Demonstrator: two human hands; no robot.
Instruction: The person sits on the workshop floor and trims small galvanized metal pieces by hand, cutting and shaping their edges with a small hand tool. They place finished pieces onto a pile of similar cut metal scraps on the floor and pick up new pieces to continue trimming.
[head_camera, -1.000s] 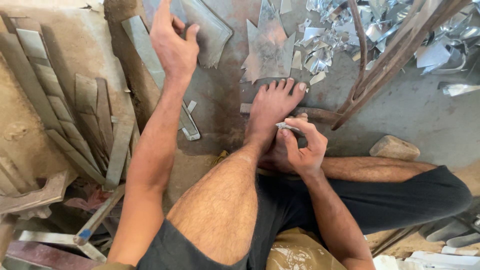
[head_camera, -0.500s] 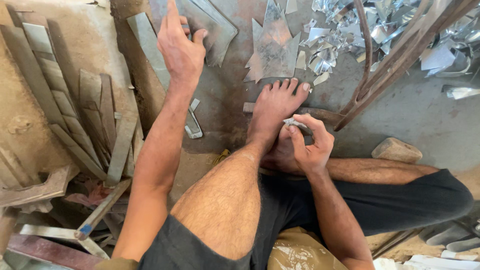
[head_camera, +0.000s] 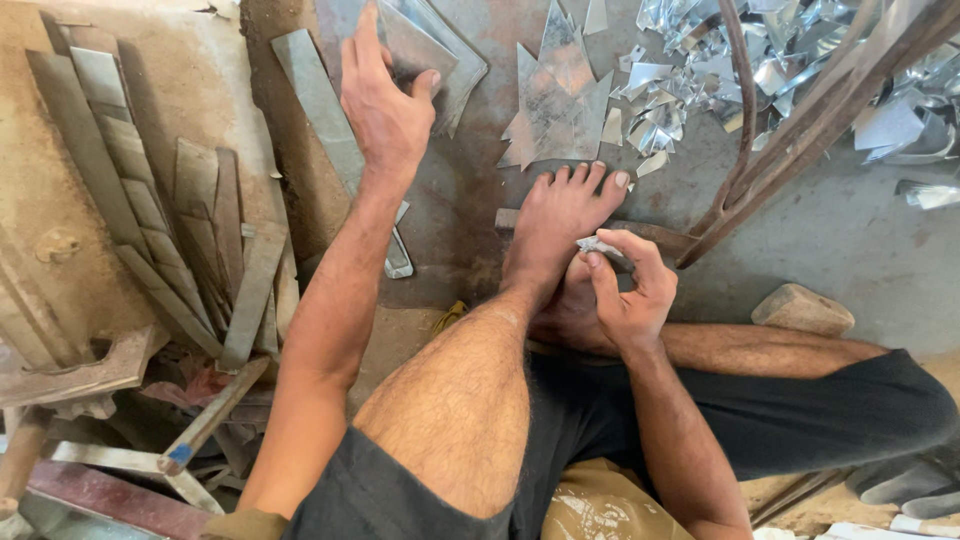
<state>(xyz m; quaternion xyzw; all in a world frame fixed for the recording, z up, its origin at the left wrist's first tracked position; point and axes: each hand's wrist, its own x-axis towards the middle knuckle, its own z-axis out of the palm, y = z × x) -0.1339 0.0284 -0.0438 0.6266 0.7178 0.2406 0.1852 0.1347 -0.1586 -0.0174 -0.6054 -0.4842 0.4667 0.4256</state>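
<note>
While the person sits on the ground with one knee raised, the left hand (head_camera: 385, 105) is stretched far forward over a stack of flat grey metal sheets (head_camera: 435, 50). Its fingers are spread and a little bent, and the thumb touches the top sheet, but I cannot tell if the hand really grips it. Just left of this hand lies a long grey metal strip (head_camera: 320, 100) on the dirty floor. The right hand (head_camera: 625, 290) is close to the body, beside the bare foot (head_camera: 560, 225), and its thumb and first fingers are pinched together on a small metal piece (head_camera: 598, 245), which is thin and shiny; the other fingers are curled in. This small piece is held just above the foot, near the toes. In front of the toes lies a star-shaped metal offcut (head_camera: 560, 100) with sharp points, and to the right of it a pile of bright shiny scraps (head_camera: 720, 70). A curved rusty bar (head_camera: 745, 120) runs from the top right down toward the foot. On the left side many narrow metal bars (head_camera: 150, 220) lie together on a brown surface. A stone (head_camera: 803, 310) sits near the right leg.
</note>
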